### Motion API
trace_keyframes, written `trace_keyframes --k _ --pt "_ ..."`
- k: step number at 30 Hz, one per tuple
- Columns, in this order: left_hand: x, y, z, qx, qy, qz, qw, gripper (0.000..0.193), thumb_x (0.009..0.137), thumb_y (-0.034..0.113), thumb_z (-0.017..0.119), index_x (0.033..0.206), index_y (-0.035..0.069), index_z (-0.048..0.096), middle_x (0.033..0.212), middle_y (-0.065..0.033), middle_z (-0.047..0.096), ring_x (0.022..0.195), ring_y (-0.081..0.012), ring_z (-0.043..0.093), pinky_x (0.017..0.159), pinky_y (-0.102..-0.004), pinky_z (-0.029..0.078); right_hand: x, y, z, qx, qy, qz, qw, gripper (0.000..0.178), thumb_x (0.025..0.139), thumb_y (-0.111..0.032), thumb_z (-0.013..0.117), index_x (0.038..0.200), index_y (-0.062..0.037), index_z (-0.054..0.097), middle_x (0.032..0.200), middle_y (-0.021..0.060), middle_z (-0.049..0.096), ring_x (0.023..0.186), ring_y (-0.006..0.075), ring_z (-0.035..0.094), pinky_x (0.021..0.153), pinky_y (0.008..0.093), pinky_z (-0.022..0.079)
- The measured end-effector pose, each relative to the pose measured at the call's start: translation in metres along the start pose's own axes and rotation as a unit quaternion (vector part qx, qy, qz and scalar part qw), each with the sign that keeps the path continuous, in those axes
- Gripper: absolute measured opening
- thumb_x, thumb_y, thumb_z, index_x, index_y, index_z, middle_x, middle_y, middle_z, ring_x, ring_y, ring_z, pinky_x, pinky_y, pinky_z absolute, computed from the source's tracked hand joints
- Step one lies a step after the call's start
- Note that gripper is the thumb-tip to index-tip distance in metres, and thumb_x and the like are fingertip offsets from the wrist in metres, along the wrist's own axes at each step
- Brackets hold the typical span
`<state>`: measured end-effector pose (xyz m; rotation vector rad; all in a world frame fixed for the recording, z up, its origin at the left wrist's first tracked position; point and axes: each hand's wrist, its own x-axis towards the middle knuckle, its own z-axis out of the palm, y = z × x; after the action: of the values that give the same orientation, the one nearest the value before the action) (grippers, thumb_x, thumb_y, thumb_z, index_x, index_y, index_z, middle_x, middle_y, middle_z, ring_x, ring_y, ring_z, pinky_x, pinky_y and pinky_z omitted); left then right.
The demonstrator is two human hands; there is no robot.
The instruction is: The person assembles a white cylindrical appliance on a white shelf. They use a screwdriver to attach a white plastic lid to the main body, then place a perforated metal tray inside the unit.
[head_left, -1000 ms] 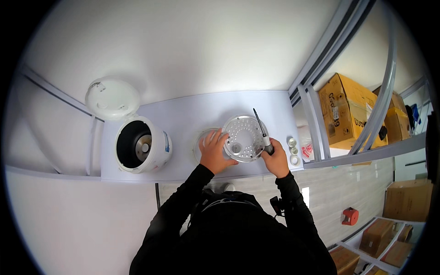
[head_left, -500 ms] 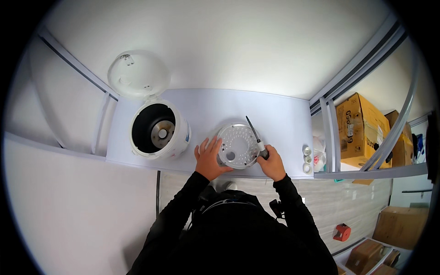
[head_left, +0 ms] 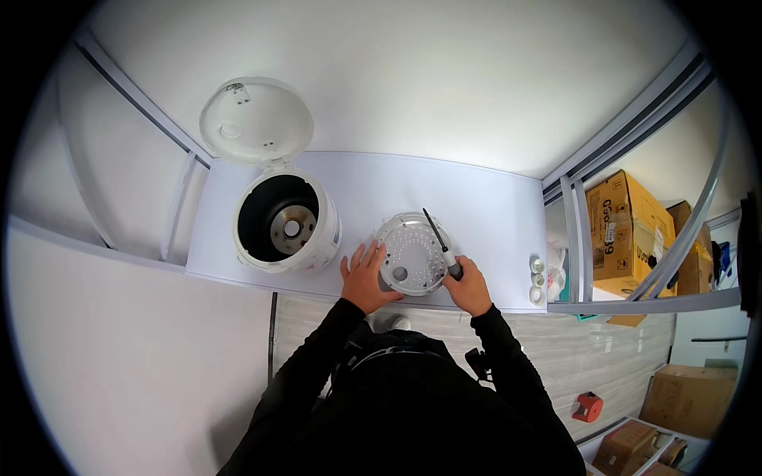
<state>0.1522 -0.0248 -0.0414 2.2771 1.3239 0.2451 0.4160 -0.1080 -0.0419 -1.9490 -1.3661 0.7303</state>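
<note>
A round, pale perforated plate [head_left: 411, 252] with one larger hole near its lower left lies on the table. My left hand [head_left: 367, 279] is at its left side, fingers spread along the rim and thumb by the near edge. My right hand [head_left: 470, 287] is closed around the dark grip of a screwdriver-like tool [head_left: 438, 238]. Its pale collar and long black shaft slant up and left over the plate's right side. A white rice cooker [head_left: 327, 230] stands farther left with its lid [head_left: 258, 123] raised; a round metal heating plate [head_left: 292, 228] shows inside.
Several small round containers [head_left: 537, 279] line the right end of the pale table [head_left: 476, 190], beside a plastic bag [head_left: 557, 266]. Metal frame posts [head_left: 573, 238] border that end. Past them is a large yellow-brown carton [head_left: 627, 230]. A red stool [head_left: 587, 407] is on the floor.
The view has shifted slightly, so the cooker and table sit a little farther right. Both hands stay at the plate, and the tool's shaft remains over its right side.
</note>
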Motion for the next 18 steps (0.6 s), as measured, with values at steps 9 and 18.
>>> trace_keyframes --k 9,18 --pt "0.007 -0.004 0.0 -0.023 0.002 0.013 1.0 0.121 0.06 0.054 0.092 0.159 0.014 0.035 0.167 -0.0127 0.03 0.155 -0.0349 0.022 0.12 -0.066 0.011 -0.002 0.0 0.003 -0.003 0.028 -0.018 0.999 0.052 0.081 -0.02 0.074 0.124 0.0047 0.059 0.118 0.0276 0.064 0.107 0.0442 0.065 0.092 0.0463 0.054" --pt "0.01 -0.011 0.0 -0.049 -0.032 0.005 0.998 0.119 0.063 0.057 0.09 0.158 0.012 0.036 0.167 -0.0137 0.029 0.153 -0.0292 0.029 0.121 -0.0643 0.015 0.001 0.002 0.005 0.0 0.0 0.012 1.0 0.054 0.081 -0.023 0.075 0.123 0.0056 0.059 0.118 0.0283 0.064 0.108 0.0441 0.064 0.093 0.0466 0.053"
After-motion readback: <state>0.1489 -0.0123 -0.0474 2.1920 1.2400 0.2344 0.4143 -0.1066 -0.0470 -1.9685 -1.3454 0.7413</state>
